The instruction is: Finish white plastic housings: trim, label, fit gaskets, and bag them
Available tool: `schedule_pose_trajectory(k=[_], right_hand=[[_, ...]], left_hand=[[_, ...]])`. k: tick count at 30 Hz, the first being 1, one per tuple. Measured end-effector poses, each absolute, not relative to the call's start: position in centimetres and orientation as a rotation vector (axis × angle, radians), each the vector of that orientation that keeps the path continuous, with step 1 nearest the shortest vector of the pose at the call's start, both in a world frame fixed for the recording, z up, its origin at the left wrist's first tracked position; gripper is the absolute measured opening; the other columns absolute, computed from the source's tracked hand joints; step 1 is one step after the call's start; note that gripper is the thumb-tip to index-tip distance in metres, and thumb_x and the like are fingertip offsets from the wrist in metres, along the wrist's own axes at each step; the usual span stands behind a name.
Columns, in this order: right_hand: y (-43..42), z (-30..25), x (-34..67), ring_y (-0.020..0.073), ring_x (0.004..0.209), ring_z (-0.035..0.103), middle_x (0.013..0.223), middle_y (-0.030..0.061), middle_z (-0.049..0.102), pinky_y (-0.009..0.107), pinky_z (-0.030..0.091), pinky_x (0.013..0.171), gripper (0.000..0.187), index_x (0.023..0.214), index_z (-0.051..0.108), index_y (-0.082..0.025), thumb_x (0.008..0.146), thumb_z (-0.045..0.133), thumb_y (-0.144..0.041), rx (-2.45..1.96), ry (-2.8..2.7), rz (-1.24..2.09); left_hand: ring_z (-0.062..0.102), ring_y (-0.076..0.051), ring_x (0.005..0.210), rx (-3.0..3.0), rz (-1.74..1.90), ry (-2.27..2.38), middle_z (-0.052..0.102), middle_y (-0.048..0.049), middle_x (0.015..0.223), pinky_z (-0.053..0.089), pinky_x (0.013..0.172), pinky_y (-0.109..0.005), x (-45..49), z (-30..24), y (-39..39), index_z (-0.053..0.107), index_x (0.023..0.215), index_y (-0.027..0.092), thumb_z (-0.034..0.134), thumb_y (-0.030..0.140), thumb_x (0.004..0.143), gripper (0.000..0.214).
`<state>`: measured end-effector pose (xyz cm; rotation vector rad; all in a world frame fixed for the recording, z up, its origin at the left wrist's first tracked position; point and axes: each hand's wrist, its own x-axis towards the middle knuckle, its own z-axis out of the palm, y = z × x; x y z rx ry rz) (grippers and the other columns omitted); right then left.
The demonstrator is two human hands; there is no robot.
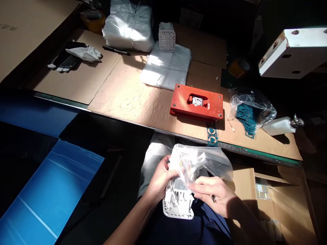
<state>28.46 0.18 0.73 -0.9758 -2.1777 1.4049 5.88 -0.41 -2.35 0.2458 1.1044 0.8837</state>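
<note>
Over my lap, my left hand [160, 177] grips the side of a white plastic housing [178, 200] with ribbed openings. My right hand [213, 195] holds the clear plastic bag [204, 161] that covers the housing's upper half, fingers pinching the bag against the part. Both hands are closed around this bagged part, below the table's front edge.
On the cardboard-covered table [127, 98] lie an orange jig plate [196, 102], a teal gasket strip [212, 134], a bag of teal gaskets [249, 110], stacked clear bags [166, 66], another white housing [167, 36], gloves [76, 54], tape rolls. A blue bin [51, 190] stands left, a cardboard box [276, 200] right.
</note>
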Motion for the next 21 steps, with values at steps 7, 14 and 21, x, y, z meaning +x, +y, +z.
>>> schedule_pose_trajectory(k=[7, 14, 21], right_hand=[[-1.5, 1.8, 28.2, 0.0255, 0.089, 0.069, 0.105, 0.0091, 0.07, 0.038, 0.058, 0.077, 0.052, 0.131, 0.066, -0.03, 0.083, 0.078, -0.044, -1.23, -2.317, 1.249], [-1.5, 0.5, 28.0, 0.0302, 0.103, 0.067, 0.119, 0.0124, 0.065, 0.038, 0.056, 0.079, 0.01, 0.08, 0.076, -0.023, 0.086, 0.073, -0.031, -1.41, -1.928, 1.366], [-1.0, -2.9, 27.9, 0.0226, 0.096, 0.064, 0.101, 0.008, 0.068, 0.033, 0.053, 0.085, 0.021, 0.087, 0.073, -0.017, 0.087, 0.073, -0.038, -1.553, -1.23, 1.481]], left_hand=[[0.069, -0.026, 0.076, 0.233, 0.881, 1.208, 0.071, -0.0056, 0.077, 0.053, 0.066, -0.034, 6.2, -3.9, -1.0, 0.066, 0.1, 0.017, 0.066, 0.058, 0.086, 0.043], [0.055, -0.018, 0.058, 0.508, 0.841, 1.292, 0.058, -0.0016, 0.062, 0.042, 0.054, -0.028, 4.6, -3.9, -1.4, 0.062, 0.068, 0.02, 0.068, 0.053, 0.086, 0.038], [0.048, -0.016, 0.066, 1.031, 0.725, 1.21, 0.053, -0.0014, 0.068, 0.036, 0.064, -0.031, 5.1, 1.2, -3.5, 0.058, 0.061, 0.019, 0.056, 0.04, 0.097, 0.041]])
